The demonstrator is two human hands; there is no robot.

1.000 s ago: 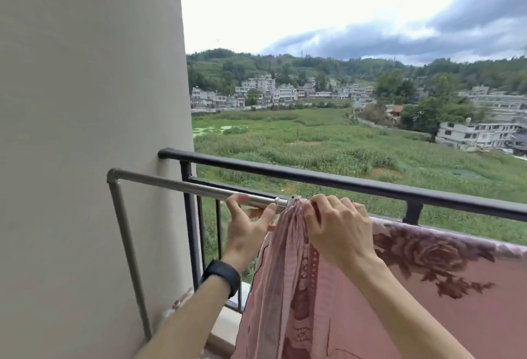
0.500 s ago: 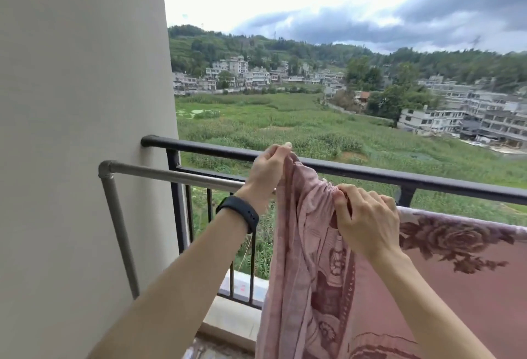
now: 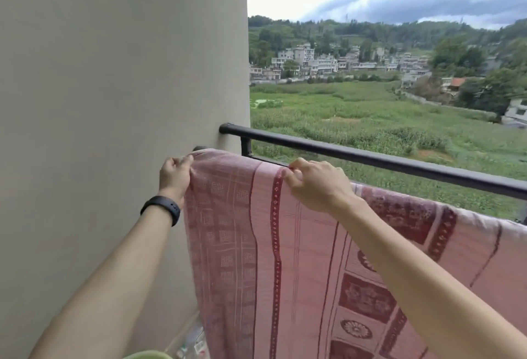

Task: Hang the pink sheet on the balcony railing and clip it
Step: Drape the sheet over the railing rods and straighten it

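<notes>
The pink sheet (image 3: 299, 259), patterned in dark red, hangs spread flat over the inner metal drying bar, which it almost wholly hides. My left hand (image 3: 174, 174), with a black band on its wrist, pinches the sheet's top left corner close to the wall. My right hand (image 3: 316, 182) pinches the top fold further right, fingers curled over the edge. The black balcony railing (image 3: 370, 156) runs just behind the sheet, bare. No clip shows.
A plain beige wall (image 3: 114, 130) fills the left side, touching the railing's end. Beyond the railing lie green fields and distant houses. Something green (image 3: 148, 355) and clear plastic (image 3: 191, 341) sit low at the bottom edge.
The bunched sheet has been drawn leftwards along the bar and now lies spread out. My left hand moved left to the wall end with the corner; my right hand shifted along the top fold.
</notes>
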